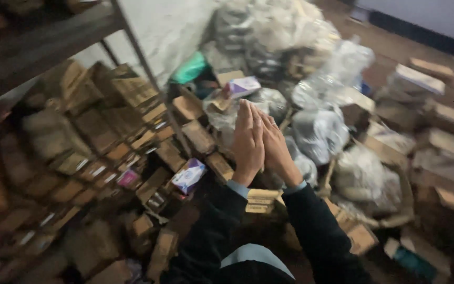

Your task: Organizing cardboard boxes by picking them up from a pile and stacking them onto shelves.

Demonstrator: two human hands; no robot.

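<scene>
The two hands are held up together in the middle of the view, palm pressed to palm, fingers straight and pointing away. The left hand [248, 141] lies flat against the right hand [277, 147]; nothing is held between them, and nothing is touched by either. A ring is seen on a finger of the right hand. Dark sleeves with pale blue cuffs run back toward the near edge.

Nearest beyond the fingertips is a small white and purple box [241, 87], resting tilted on top of the heap, just beyond a clear bag [319, 131] of stuffed plastic. It would likely be light and stiff-sided but easily crushed (thin card, by the look of it), and is best taken across its two long sides rather than by a flap. A second box of the same kind [189, 175] lies lower down to the left, among brown cartons [198, 135].

The bags, piled far and to the right, would probably be soft and slippery, and would sag if lifted from one corner.

A metal rack [132, 52] stands at the left, its shelves filled with more brown cartons. Flat cartons are strewn over the floor [390, 47] at the right. Much of the picture is blurred.
</scene>
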